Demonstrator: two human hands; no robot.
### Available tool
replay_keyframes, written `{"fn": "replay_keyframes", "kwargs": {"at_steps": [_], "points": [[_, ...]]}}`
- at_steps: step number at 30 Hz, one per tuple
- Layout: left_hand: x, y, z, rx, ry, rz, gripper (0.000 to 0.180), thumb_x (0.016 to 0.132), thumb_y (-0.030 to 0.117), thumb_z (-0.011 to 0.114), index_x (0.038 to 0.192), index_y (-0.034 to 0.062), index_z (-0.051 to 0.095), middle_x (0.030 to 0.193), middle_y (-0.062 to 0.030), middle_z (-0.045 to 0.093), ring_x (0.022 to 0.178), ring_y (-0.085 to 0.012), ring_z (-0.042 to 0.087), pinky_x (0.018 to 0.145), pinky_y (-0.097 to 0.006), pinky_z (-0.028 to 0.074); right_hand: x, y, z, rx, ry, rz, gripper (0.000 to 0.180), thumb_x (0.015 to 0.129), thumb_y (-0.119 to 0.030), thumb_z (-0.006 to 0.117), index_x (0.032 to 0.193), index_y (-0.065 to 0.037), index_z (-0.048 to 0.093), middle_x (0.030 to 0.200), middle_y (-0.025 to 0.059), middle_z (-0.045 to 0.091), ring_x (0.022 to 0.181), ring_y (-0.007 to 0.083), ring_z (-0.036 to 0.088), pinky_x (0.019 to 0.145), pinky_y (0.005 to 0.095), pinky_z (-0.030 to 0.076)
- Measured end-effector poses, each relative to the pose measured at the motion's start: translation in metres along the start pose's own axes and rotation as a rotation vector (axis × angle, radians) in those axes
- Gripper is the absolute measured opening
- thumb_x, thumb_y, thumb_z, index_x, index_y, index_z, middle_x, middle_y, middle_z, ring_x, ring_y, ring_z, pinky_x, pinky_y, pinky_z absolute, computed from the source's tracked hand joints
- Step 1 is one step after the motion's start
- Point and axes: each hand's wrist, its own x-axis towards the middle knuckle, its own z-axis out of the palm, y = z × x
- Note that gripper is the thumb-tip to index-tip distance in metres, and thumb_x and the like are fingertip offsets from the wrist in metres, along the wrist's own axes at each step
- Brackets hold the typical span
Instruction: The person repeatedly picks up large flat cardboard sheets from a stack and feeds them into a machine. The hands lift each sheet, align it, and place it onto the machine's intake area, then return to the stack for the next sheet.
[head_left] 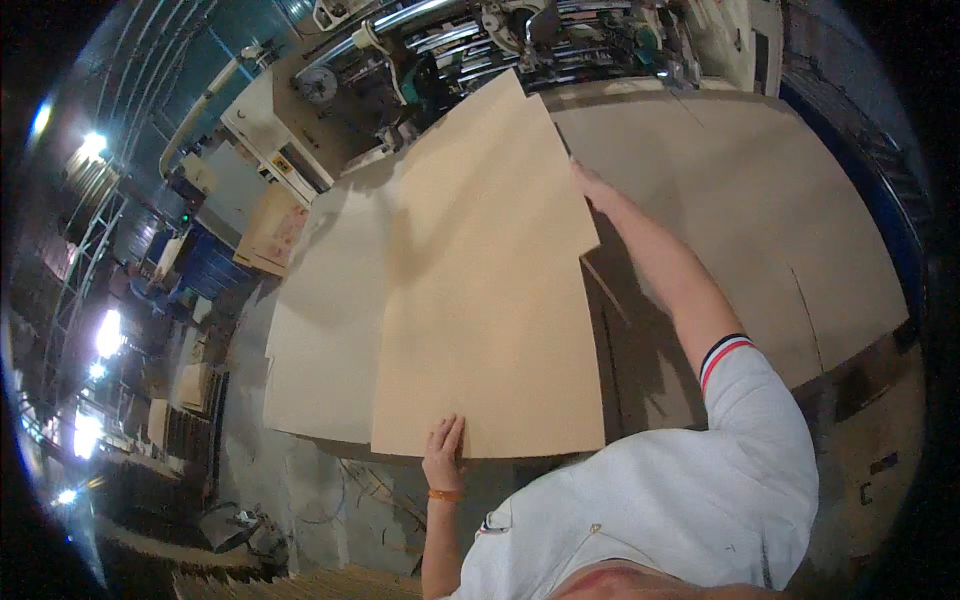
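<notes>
Here's the big tan cardboard sheet (490, 300), right in the middle of the view, stretching from the person's near side up toward the machine (520, 45) with its shiny rollers at the top! The left hand (443, 457) is on the near edge, left of that edge's centre, its fingers lying over the top face and grasping the board; the thumb is out of sight. Up the far side goes the right hand (596, 190), arm well extended, meeting the sheet's right edge where it steps in and out, but the fingers are tucked behind the board, so whether they are clenched on it, I cannot tell! Under the sheet's left side, a paler cardboard sheet (325, 330) peeks out, and over to the right, beyond the reaching forearm, spreads a broad brown cardboard sheet (760, 220) with dark slits cut in it. An orange wristband (445, 495) circles the left wrist, and a white shirt (640, 500) with striped cuffs fills the bottom of the view. Bright lamps (108, 333) glare away on the far left!
</notes>
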Motion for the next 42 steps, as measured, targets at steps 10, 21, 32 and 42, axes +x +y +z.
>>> {"fn": "replay_keyframes", "kwargs": {"at_steps": [10,21,32,42], "points": [[0.018,-0.057,0.001,0.052,0.243,-0.109,0.036,0.084,0.001,0.06,0.118,0.0118,0.065,0.116,-0.0113,0.064,0.104,-0.0267,0.064,0.086,-0.035,0.054,-0.003,0.038,0.088,0.827,-0.083,-0.023,0.076,0.094,-0.061,0.042,0.138,0.001,0.043,0.137,0.017,0.049,0.126,0.0279,0.047,0.104,0.0403,0.036],[0.024,-0.132,0.016,0.091,0.468,-0.145,0.034,0.084,0.011,0.062,0.118,0.0111,0.065,0.116,-0.0115,0.064,0.101,-0.0295,0.065,0.083,-0.035,0.055,-0.149,0.047,0.099,0.278,-0.47,-0.112,0.054,0.088,-0.055,0.058,0.069,-0.005,0.063,0.058,0.0031,0.058,0.045,0.0117,0.048,0.046,0.0306,0.039],[0.039,-0.143,0.012,0.092,0.456,-0.076,0.036,0.086,0.006,0.059,0.122,0.0097,0.064,0.12,-0.0135,0.061,0.104,-0.0262,0.063,0.088,-0.035,0.054,-0.214,0.082,0.003,-0.018,-0.372,-0.367,0.032,0.089,-0.031,0.065,0.072,-0.003,0.064,0.064,-0.0008,0.06,0.059,0.0105,0.053,0.057,0.0311,0.044],[0.053,-0.145,-0.03,-0.472,0.413,-0.233,0.03,0.093,0.017,0.055,0.117,0.0005,0.064,0.119,-0.0127,0.057,0.101,-0.0226,0.061,0.089,-0.034,0.052,-0.48,0.507,-0.394,0.397,1.908,0.366,0.047,0.094,-0.038,0.055,0.126,-0.005,0.047,0.105,0.0201,0.062,0.094,0.033,0.062,0.08,0.0483,0.049]]}}
